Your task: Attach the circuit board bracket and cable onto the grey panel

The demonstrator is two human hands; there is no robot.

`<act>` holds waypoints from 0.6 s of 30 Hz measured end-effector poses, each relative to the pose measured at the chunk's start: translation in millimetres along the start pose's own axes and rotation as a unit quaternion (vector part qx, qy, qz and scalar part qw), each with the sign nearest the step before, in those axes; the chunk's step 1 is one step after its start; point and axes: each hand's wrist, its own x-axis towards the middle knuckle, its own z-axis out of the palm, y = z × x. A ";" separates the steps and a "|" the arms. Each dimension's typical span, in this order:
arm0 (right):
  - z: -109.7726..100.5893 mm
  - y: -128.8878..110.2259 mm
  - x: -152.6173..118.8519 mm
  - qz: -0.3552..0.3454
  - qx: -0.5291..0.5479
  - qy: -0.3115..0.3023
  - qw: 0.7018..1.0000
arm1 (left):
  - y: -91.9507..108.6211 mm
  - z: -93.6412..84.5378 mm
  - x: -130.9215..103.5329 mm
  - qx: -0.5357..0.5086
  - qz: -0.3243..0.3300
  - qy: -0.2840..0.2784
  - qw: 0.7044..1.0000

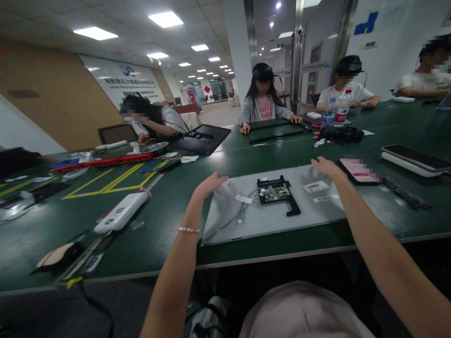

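Note:
A grey monitor panel (pixel 225 211) lies back side up on the green table, close to its front edge. A green circuit board (pixel 275 192) in a black plastic bracket sits at its middle, with a thin cable (pixel 229 219) and white labels nearby. My left hand (pixel 210 184) is at the panel's far left corner, fingers stretched out and apart. Near the far right corner is my right hand (pixel 328 168), its fingers also extended. Whether either hand's fingertips press on the panel's edge is hard to tell. Neither hand wraps round anything.
Right of the panel lie a phone (pixel 359 170), a cable bundle (pixel 405 191) and another phone (pixel 419 157) on a white box. Left are a white device (pixel 122 213) and a mouse (pixel 58 256). Across the table, a person holds a black frame (pixel 278 131); bottles (pixel 341 110) stand beyond.

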 end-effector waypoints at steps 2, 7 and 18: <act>0.4 4.9 6.8 -0.015 0.017 -0.011 1.000 | -0.5 -0.4 0.1 -0.010 -0.002 -0.005 1.000; 5.3 5.5 14.3 -0.050 0.055 -0.012 0.997 | -0.7 0.5 -0.8 -0.022 0.002 -0.006 1.000; 13.4 -5.9 10.3 -0.087 0.094 0.018 0.992 | -5.8 7.2 8.9 0.040 0.033 -0.001 0.999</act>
